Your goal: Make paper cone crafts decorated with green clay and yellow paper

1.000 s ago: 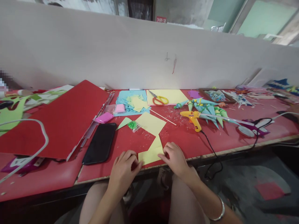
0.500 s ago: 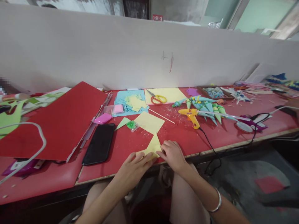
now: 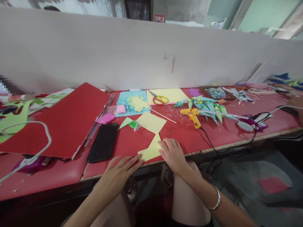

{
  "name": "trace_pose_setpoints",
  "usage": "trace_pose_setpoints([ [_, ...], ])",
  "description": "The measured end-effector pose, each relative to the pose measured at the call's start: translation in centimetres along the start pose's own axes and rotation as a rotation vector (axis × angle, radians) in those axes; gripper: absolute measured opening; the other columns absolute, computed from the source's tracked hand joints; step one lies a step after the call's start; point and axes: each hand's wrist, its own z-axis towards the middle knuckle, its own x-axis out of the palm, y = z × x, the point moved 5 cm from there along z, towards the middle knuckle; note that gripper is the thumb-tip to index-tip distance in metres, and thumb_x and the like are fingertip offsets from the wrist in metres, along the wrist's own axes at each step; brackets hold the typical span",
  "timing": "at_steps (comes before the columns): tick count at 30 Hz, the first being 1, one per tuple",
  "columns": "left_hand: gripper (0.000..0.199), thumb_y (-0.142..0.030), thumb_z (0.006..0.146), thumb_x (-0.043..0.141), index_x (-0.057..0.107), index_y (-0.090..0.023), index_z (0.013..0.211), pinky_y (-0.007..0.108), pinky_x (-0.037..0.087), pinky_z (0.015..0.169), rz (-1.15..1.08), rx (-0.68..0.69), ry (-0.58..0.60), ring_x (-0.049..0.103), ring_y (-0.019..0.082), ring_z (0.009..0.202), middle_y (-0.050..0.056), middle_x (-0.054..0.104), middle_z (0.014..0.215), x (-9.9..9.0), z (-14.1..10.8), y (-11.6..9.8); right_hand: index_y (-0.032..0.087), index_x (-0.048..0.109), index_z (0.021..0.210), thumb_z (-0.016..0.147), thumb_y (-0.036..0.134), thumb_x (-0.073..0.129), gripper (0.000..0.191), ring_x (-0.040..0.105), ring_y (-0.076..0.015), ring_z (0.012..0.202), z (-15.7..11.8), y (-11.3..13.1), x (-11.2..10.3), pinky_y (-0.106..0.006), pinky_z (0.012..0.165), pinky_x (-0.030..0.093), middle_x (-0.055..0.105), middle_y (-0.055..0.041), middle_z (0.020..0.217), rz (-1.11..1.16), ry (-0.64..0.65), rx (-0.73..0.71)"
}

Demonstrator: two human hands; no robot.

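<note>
A folded yellow paper sheet (image 3: 151, 151) lies at the front edge of the red table, one pointed corner facing away from me. My left hand (image 3: 121, 168) is open, its fingers stretched flat and the fingertips at the paper's left corner. At the right edge of the same sheet, my right hand (image 3: 172, 154) has bent fingers and holds it there; part of the grip is hidden. Just beyond lies a flat yellow paper square (image 3: 152, 122). A small green item in clear wrap (image 3: 134, 125) and a pale green paper triangle (image 3: 125, 123) are beside that square.
Left of the paper are a black phone (image 3: 103, 142) and a large red folder (image 3: 59, 123). Scissors (image 3: 159, 98) lie at the back. A yellow glue gun (image 3: 193, 116) with a trailing cord and several paper cones (image 3: 210, 108) are at right. A grey partition (image 3: 142, 53) stands behind.
My left hand has slid left and toward me, off the paper's middle, with its fingers straightened. More of the folded sheet shows. My right hand stays at the right edge.
</note>
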Motion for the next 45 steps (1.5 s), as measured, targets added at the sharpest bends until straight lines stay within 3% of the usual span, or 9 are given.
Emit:
trace_pose_setpoints([
  [3,0.066,0.001,0.069,0.04,0.044,-0.035,0.125,0.036,0.033,0.088,-0.005,-0.018,0.0,0.054,0.019,0.102,-0.004,0.055,0.125,-0.1,0.2,-0.3,0.024,0.051,0.114,0.086,0.016,0.044,0.03,0.046,-0.0235,0.105,-1.3,2.7,-0.1,-0.042,0.096,0.029,0.055,-0.0095,0.113,0.025,-0.07,-0.247],
  [7,0.061,-0.004,0.07,0.044,0.047,-0.035,0.122,0.034,0.032,0.09,-0.043,-0.043,-0.008,0.053,0.018,0.102,-0.004,0.056,0.123,-0.4,0.4,-0.5,0.024,0.052,0.116,0.086,0.03,0.045,0.031,0.045,-0.0233,0.109,-2.2,3.8,0.1,-0.042,0.098,0.03,0.053,-0.0094,0.118,0.112,0.009,-0.262],
  [16,0.068,-0.004,0.068,0.041,0.039,-0.035,0.128,0.033,0.031,0.093,-0.072,-0.061,0.067,0.048,0.018,0.108,-0.006,0.049,0.13,-0.3,0.3,-0.3,0.03,0.053,0.118,0.086,0.039,0.043,0.034,0.039,-0.0251,0.118,-3.4,-0.9,-1.0,-0.046,0.1,0.029,0.048,-0.0075,0.128,0.129,0.099,-0.082],
  [23,0.069,-0.003,0.067,0.04,0.038,-0.033,0.129,0.036,0.029,0.095,-0.081,-0.037,0.061,0.047,0.019,0.109,-0.006,0.046,0.133,0.1,-0.1,-0.1,0.025,0.054,0.118,0.087,0.033,0.043,0.034,0.043,-0.0252,0.116,-4.4,-2.7,-1.4,-0.045,0.098,0.032,0.051,-0.0086,0.125,0.066,0.091,-0.072],
  [28,0.068,-0.003,0.067,0.042,0.039,-0.034,0.128,0.035,0.029,0.093,-0.099,-0.04,0.046,0.048,0.018,0.108,-0.006,0.049,0.131,-0.4,0.0,0.0,0.019,0.063,0.101,0.087,0.024,0.042,0.026,0.05,-0.0233,0.105,-2.5,-2.3,-2.3,-0.042,0.095,0.035,0.058,-0.0106,0.115,0.133,0.05,-0.084],
  [30,0.066,-0.003,0.068,0.043,0.041,-0.033,0.127,0.034,0.03,0.092,-0.095,-0.03,0.045,0.049,0.018,0.107,-0.005,0.05,0.13,-0.6,0.1,-0.1,0.019,0.058,0.11,0.086,0.022,0.043,0.028,0.05,-0.0213,0.106,-1.2,-1.8,-2.3,-0.038,0.094,0.037,0.057,-0.0094,0.116,0.246,0.06,-0.067],
  [34,0.061,-0.005,0.07,0.047,0.043,-0.031,0.125,0.035,0.03,0.092,-0.052,-0.004,0.009,0.051,0.019,0.103,-0.003,0.051,0.128,-0.7,0.2,-0.4,0.02,0.038,0.128,0.083,0.022,0.049,0.046,0.043,-0.021,0.116,1.3,-0.2,-1.1,-0.04,0.1,0.029,0.05,-0.0083,0.126,0.418,0.248,-0.141],
  [37,0.054,-0.01,0.074,0.049,0.044,-0.027,0.125,0.035,0.031,0.09,-0.035,-0.01,0.001,0.053,0.02,0.099,0.001,0.054,0.126,-0.6,0.3,-0.6,0.014,0.041,0.126,0.08,0.023,0.056,0.05,0.044,-0.0256,0.113,2.5,0.2,-0.3,-0.043,0.096,0.03,0.052,-0.0148,0.121,0.419,0.395,-0.164],
  [45,0.041,-0.026,0.082,0.047,0.043,-0.022,0.122,0.032,0.035,0.086,-0.202,-0.109,-0.142,0.051,0.02,0.102,0.006,0.057,0.115,-2.6,1.8,-0.4,0.018,0.062,0.088,0.077,0.013,0.055,0.014,0.055,-0.02,0.091,3.8,-0.6,-0.9,-0.039,0.086,0.032,0.062,-0.0051,0.09,0.495,0.468,-0.236],
])
